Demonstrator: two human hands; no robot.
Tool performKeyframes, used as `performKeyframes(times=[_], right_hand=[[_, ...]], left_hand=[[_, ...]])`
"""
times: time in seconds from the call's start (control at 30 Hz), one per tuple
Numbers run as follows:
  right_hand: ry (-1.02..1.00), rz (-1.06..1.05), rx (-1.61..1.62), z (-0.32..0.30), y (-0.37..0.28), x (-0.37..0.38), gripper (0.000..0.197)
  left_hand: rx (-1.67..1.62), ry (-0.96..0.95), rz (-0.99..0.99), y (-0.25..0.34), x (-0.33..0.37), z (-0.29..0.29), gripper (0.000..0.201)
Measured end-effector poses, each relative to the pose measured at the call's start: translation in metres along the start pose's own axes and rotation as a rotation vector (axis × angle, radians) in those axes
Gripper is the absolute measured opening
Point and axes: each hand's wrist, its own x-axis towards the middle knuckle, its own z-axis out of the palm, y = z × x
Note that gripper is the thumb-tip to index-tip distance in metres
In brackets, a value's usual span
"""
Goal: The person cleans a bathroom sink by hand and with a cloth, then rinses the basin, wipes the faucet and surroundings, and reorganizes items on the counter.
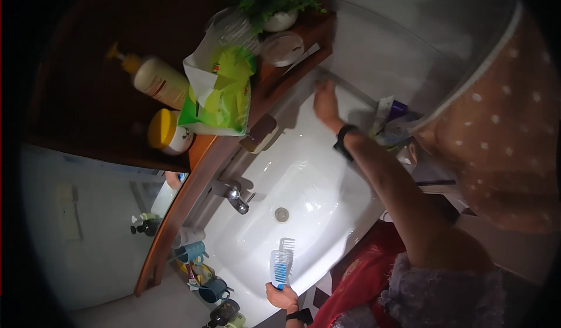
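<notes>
My left hand (283, 298) comes in at the bottom, closed round the handle of a comb (281, 267) with a white frame and a blue middle. It is held over the near left part of the white sink (345, 179), and its toothed shadow falls on the basin. Up at the sink's far right corner is my right hand (327, 102), a dark band on its wrist. Its fingers are blurred and partly turned away, so whether they hold anything does not show. Between the hands lie the round drain (281, 214) and the chrome tap (236, 199).
A soap dish (259, 134) sits on the sink rim. The wooden shelf holds a green wipes pack (219, 94), a pump bottle (158, 82), a yellow-lidded jar (169, 131) and a potted plant (280, 18). Cups (213, 291) stand lower left; a dotted curtain (497, 123) hangs right.
</notes>
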Motion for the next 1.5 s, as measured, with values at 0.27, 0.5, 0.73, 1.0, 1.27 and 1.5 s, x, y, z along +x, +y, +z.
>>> performKeyframes(times=[0.27,0.5,0.73,1.0,1.27,1.5], right_hand=[[0.161,0.316,0.197,0.086,-0.004,0.000,0.050],[-0.452,0.084,0.445,0.056,-0.116,-0.126,0.020],[0.075,0.394,0.433,0.019,-0.042,-0.012,0.017],[0.000,-0.194,0.104,0.027,0.017,0.053,0.028],[0.069,-0.065,0.199,0.059,-0.018,0.006,0.030],[-0.429,-0.278,0.244,0.059,-0.082,-0.083,0.023]], left_hand=[[0.003,-0.010,-0.001,0.000,0.005,0.012,0.021],[0.013,-0.030,-0.030,-0.010,0.002,0.004,0.023],[0.001,-0.022,-0.016,-0.008,0.001,0.007,0.024],[-0.008,-0.005,-0.009,-0.002,0.000,0.006,0.023],[-0.034,0.018,0.028,-0.006,0.002,0.010,0.027],[-0.001,-0.035,0.022,-0.008,0.003,0.009,0.026]])
